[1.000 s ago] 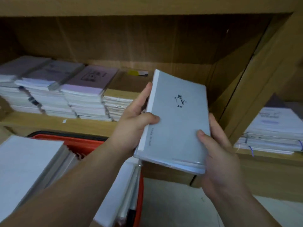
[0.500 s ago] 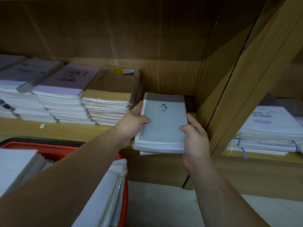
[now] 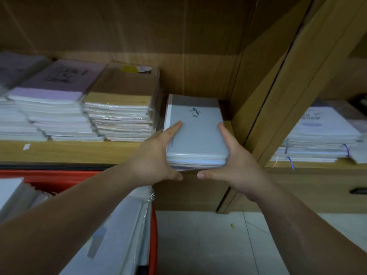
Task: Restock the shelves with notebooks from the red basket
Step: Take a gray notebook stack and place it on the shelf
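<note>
Grey-blue penguin notebooks (image 3: 195,133), a wrapped stack of several:

- Change from 1.0 s ago: then the stack was held tilted in the air in front of the shelf (image 3: 69,151). Half a second ago it was level, with its far end over the shelf board. Now it lies flat on the board and further in, with only its near edge overhanging the front lip.
- Left hand (image 3: 156,161): grips the stack's near left corner, one digit flat on the top cover and another curled under the near edge.
- Right hand (image 3: 236,165): grips the near right corner, one digit along the right side of the cover and another pointing left beneath the near edge. The tips of the two lower digits are close together but apart.

Containers and contents, placed from the penguin notebooks:

- Same shelf bay, just left: a brown-cover stack (image 3: 123,114) with a yellow tag (image 3: 130,68) at its far end. It is taller than the penguin stack and close beside it; I cannot tell whether they touch.
- Further left: a lilac-cover stack (image 3: 55,100), with more stacks blurred beyond it.
- Just right: a slanted wooden divider (image 3: 278,92). In the bay beyond it is a pale printed stack (image 3: 317,139), some bundles looped with purple bands.
- Below and left: the red basket (image 3: 49,176), under the left forearm, holding white wrapped notebooks (image 3: 119,225) standing packed on edge.
- Directly below: pale floor (image 3: 198,245).
</note>
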Demonstrator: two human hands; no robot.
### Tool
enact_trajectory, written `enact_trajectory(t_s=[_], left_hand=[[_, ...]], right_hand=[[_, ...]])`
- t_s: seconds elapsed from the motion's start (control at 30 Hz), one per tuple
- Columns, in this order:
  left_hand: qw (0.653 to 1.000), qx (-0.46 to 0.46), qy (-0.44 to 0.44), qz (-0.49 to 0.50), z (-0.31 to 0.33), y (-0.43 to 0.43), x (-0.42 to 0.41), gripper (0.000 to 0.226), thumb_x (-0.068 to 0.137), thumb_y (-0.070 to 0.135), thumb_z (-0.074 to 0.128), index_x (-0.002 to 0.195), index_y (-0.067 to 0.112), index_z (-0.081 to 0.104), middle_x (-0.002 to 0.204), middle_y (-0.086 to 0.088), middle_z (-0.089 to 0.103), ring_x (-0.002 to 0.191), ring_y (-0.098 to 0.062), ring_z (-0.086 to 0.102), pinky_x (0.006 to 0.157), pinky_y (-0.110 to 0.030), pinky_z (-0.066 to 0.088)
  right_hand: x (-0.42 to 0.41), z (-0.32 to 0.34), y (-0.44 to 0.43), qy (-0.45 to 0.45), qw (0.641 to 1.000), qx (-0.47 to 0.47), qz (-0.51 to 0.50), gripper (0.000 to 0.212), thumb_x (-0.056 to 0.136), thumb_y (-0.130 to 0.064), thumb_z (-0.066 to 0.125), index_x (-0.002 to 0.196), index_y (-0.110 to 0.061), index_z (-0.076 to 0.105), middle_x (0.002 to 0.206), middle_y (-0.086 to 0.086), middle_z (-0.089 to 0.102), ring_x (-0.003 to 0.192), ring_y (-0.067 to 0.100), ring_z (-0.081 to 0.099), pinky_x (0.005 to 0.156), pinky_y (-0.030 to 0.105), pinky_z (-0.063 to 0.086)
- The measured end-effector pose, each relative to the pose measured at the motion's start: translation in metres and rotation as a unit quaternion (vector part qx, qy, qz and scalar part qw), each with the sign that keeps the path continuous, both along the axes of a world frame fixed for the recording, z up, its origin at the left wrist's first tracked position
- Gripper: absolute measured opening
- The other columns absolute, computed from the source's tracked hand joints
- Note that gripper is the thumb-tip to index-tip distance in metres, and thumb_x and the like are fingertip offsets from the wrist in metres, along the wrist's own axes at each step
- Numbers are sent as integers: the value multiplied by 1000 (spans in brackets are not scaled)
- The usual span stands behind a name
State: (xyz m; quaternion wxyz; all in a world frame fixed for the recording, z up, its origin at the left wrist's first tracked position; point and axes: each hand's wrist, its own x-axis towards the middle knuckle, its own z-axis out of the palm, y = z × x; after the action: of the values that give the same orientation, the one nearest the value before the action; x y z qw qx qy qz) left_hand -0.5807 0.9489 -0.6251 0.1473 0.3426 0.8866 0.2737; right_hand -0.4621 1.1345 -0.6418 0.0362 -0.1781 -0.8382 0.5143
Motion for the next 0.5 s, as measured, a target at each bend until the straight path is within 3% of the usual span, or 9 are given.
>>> enact_trajectory(t_s=[0.13, 0.2, 0.37, 0.5], left_hand=[[997, 0, 79, -11, -9, 1, -9, 129, 66, 20, 94, 159, 46, 9, 150, 1, 45, 126, -17, 51, 98, -24, 46], [993, -2, 118, -13, -11, 5, -14, 127, 66, 22, 94, 159, 44, 10, 145, -2, 51, 119, -19, 56, 93, -22, 46], [979, -43, 197, -6, -12, 10, -28, 118, 74, 24, 88, 159, 42, 9, 144, -6, 52, 118, -26, 59, 95, -32, 53], [927, -169, 335, 11, -12, 12, -33, 95, 93, 36, 67, 161, 30, 1, 139, -15, 52, 112, -35, 62, 90, -43, 54]], right_hand=[[-10, 0, 6, -28, 984, 177, -1, 135, 64, -25, 95, 159, -45, 2, 130, -9, 45, 115, 12, 49, 101, 31, 49], [-16, -3, 13, -23, 975, 221, -8, 132, 66, -27, 95, 160, -44, 4, 134, -4, 50, 111, 13, 51, 100, 31, 50], [-37, -16, 17, 50, 975, 213, -50, 122, 66, -25, 95, 160, -38, 19, 143, -1, 51, 123, 17, 51, 104, 28, 45], [-61, -23, 11, 89, 975, 178, -99, 114, 70, -22, 92, 158, -39, 23, 138, 1, 51, 124, 21, 51, 104, 39, 50]])
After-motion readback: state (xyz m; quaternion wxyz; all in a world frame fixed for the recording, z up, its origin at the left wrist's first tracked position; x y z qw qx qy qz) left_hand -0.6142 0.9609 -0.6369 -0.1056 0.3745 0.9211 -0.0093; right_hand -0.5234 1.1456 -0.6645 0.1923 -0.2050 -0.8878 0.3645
